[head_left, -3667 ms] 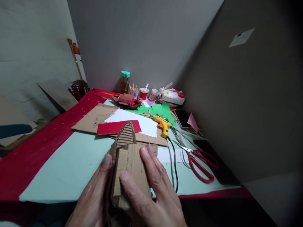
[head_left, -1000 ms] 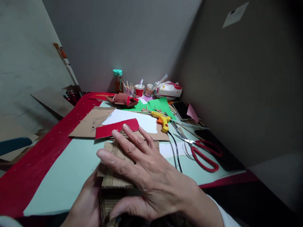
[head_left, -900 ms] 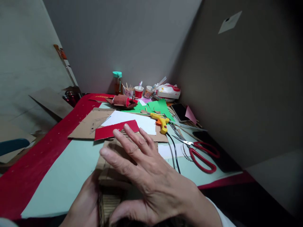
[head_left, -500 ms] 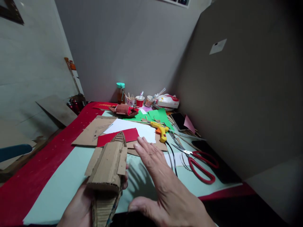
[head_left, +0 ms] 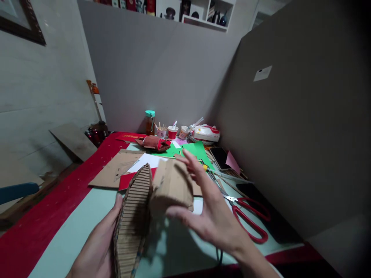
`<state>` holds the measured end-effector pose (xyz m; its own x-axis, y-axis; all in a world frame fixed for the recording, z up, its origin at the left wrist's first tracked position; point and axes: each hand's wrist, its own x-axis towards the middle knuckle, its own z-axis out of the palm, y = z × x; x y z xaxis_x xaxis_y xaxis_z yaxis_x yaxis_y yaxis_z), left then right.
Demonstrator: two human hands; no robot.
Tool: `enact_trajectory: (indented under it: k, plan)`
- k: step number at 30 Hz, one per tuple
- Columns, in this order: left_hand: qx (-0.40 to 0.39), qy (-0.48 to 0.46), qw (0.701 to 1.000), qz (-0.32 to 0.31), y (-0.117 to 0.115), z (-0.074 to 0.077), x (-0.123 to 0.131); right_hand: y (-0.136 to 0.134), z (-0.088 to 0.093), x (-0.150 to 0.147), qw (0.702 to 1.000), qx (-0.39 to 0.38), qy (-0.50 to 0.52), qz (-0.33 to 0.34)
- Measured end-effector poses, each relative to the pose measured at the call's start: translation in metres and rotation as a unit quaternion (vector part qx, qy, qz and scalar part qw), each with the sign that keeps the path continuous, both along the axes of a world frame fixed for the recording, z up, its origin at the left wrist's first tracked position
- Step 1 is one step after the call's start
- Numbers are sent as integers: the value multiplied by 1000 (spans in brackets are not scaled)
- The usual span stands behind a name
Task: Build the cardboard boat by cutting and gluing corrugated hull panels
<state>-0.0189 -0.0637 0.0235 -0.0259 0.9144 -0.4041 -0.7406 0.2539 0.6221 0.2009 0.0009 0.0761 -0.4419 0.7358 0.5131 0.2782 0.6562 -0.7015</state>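
My left hand [head_left: 100, 243] is closed around the side of a boat-shaped cardboard hull [head_left: 133, 220], its ridged inner face turned up toward me. Just right of the hull, my right hand [head_left: 207, 204] grips a curved cardboard cover [head_left: 171, 183], thumb at its near end and fingers on its far right side. The cover is tilted and apart from the hull's floor; whether their edges touch I cannot tell. Beneath both pieces lies the pale green mat [head_left: 72, 231].
Large red-handled scissors [head_left: 252, 216] lie at the right. Behind my hands are cardboard sheets [head_left: 108, 170], green paper [head_left: 199, 148] and a reddish model boat [head_left: 153, 143]. A bottle [head_left: 150, 123], a red cup [head_left: 173, 132] and a phone [head_left: 219, 158] stand or lie farther back.
My right hand has closed on the curved cover and lifted it off the hull to the right, baring the ridged inside. The view has tilted up slightly.
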Motion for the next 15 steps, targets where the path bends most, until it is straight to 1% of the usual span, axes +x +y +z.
enact_trajectory:
  k: [1, 3, 5, 7, 9, 11, 12, 13, 15]
  plan:
    - [-2, 3, 1000, 6, 2, 1, -2, 11, -2, 5, 999, 5, -24, -30]
    - [-5, 6, 1000, 17, 5, 2, -6, 32, -12, 13, 991, 11, -111, -69]
    - [-13, 5, 1000, 24, 7, 4, -9, 49, -25, 17, 985, 10, -157, -69]
    - [-35, -3, 999, 32, 9, 6, -11, 56, -37, 18, 981, 11, -183, -60]
    - [-75, -19, 996, 44, 11, 7, -13, 55, -44, 19, 977, 18, -204, -58]
    - [-109, -39, 992, 54, 13, 6, -15, 47, -43, 20, 974, 29, -216, -65]
    - [-118, -49, 990, 54, 14, 5, -16, 42, -40, 21, 972, 48, -218, -76]
    - [-119, -60, 990, 50, 15, 3, -18, 35, -37, 20, 969, 78, -217, -93]
    - [-108, -79, 990, 36, 15, -2, -19, 20, -30, 17, 958, 163, -196, -135]
